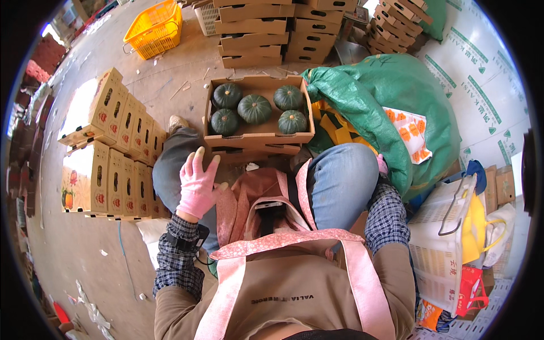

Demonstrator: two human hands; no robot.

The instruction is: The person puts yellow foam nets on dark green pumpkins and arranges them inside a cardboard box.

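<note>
My left hand (199,185), in a pink glove with yellowish fingertips, is raised over my left knee with fingers apart and nothing in it. Most of my right hand (382,165), also in a pink glove, is hidden by the edge of a big green woven sack (408,93) beside my right knee; what it touches is hidden. In front of me a cardboard tray (259,138) rests on another box and holds several dark green squashes (254,109), in two pairs with one between them. Yellow strips (335,129) show at the sack's opening.
Printed cartons (100,178) are stacked at the left. Cardboard trays (255,25) stand piled beyond the squashes, near a yellow plastic basket (155,32). At the right are a white plastic crate (437,250) and a sheet of orange stickers (410,134) lying on the sack.
</note>
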